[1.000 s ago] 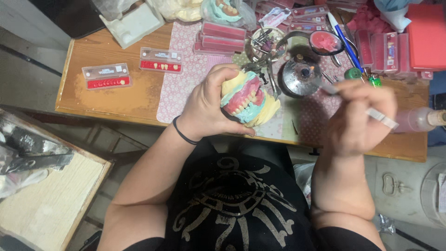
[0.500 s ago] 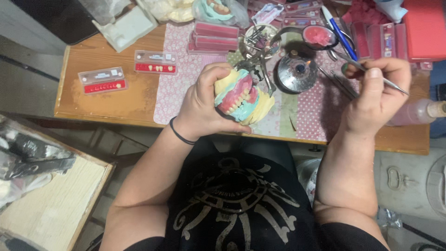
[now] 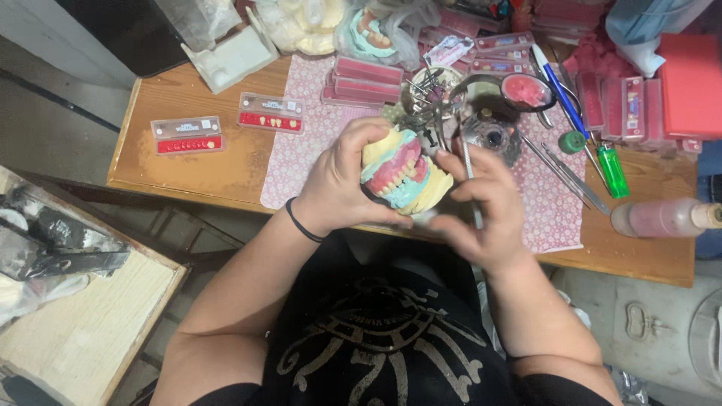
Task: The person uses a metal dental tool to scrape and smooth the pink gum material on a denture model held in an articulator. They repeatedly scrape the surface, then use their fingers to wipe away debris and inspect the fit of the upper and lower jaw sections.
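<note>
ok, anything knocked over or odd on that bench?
One thing: a bottle of pink stuff lies on its side near the table's right edge. No spill visible. The hands hold the denture model over the crowded table.

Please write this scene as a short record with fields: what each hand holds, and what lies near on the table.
left hand: left hand grips the dental model, yellowish casts with pink gums and teeth
right hand: right hand touches the model and holds a thin metal tool, tip up
surface: wooden table with a pink patterned mat
nearby: two tooth cards, a green lighter, a plastic bottle lying down
</note>
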